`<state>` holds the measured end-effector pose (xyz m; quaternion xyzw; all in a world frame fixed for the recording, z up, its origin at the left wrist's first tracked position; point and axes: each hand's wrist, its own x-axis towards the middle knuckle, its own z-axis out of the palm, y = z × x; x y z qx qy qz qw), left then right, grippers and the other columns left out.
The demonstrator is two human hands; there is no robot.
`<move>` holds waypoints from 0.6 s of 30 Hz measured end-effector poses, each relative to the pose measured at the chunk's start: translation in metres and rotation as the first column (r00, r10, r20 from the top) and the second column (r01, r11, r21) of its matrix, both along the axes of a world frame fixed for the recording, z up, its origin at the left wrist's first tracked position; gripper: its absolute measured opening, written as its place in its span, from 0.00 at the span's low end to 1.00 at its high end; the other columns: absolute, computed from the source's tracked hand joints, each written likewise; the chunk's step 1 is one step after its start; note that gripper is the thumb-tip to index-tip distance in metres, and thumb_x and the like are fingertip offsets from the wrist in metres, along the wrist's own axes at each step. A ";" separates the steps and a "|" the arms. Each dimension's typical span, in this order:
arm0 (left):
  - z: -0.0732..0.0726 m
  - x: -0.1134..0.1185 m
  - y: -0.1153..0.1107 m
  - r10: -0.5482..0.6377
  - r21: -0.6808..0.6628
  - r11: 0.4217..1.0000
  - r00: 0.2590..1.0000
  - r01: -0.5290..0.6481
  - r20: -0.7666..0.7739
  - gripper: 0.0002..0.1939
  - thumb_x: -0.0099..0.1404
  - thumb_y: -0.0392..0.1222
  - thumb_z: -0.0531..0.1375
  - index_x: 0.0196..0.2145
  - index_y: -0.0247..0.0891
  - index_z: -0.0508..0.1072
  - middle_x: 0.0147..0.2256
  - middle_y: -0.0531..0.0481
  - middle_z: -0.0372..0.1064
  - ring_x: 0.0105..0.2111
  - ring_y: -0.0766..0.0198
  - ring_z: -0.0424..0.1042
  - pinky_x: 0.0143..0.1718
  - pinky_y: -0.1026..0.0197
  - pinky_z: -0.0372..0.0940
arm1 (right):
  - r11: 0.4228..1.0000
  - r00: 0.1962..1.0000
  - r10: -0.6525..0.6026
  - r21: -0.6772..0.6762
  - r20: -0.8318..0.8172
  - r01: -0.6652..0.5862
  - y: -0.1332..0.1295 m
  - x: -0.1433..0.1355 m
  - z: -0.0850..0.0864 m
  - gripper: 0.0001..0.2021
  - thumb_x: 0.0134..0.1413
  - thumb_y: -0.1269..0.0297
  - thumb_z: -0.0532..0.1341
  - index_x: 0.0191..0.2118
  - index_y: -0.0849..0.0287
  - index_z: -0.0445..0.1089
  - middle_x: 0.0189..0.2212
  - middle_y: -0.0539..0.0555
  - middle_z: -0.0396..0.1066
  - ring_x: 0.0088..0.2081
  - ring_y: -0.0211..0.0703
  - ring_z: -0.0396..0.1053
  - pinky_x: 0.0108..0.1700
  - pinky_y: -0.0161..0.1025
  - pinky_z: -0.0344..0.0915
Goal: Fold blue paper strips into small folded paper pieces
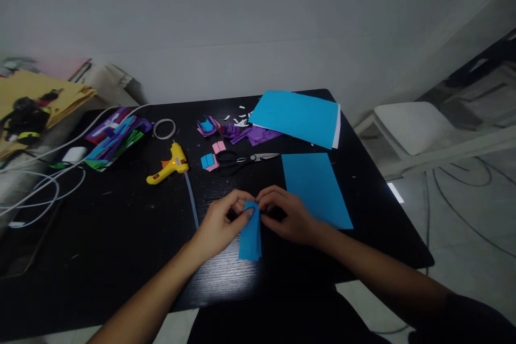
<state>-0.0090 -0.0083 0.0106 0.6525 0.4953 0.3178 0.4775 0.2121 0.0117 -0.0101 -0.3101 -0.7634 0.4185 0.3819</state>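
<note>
Both hands meet over a folded strip of blue paper (250, 239) near the front of the black table. My left hand (221, 220) pinches its upper end, thumb on top. The fingers of my right hand (287, 214) are closed at the strip's upper right edge. Beside my right hand lies a flat sheet of blue paper (318, 185), partly under the wrist. Beyond the hands rest black-handled scissors (245, 159), blades pointing right. Small folded blue and pink paper pieces (208, 161) sit left of the scissors.
A yellow glue gun (171, 165) with its cord lies left of the hands. Farther back are a stack of blue sheets (296, 115), purple paper pieces (260, 134) and a tape ring (164, 129). Colored paper strips (116, 137) and white cables (52, 183) occupy the left side.
</note>
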 end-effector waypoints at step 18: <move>-0.004 -0.001 0.001 0.022 0.029 0.999 0.999 -0.022 -0.024 0.11 0.72 0.44 0.62 0.49 0.40 0.79 0.28 0.55 0.70 0.29 0.65 0.69 0.32 0.64 0.64 | 0.991 0.998 -0.047 -0.122 0.036 0.051 0.000 -0.001 -0.003 0.10 0.61 0.75 0.64 0.46 0.55 0.74 0.38 0.51 0.80 0.38 0.41 0.79 0.42 0.39 0.75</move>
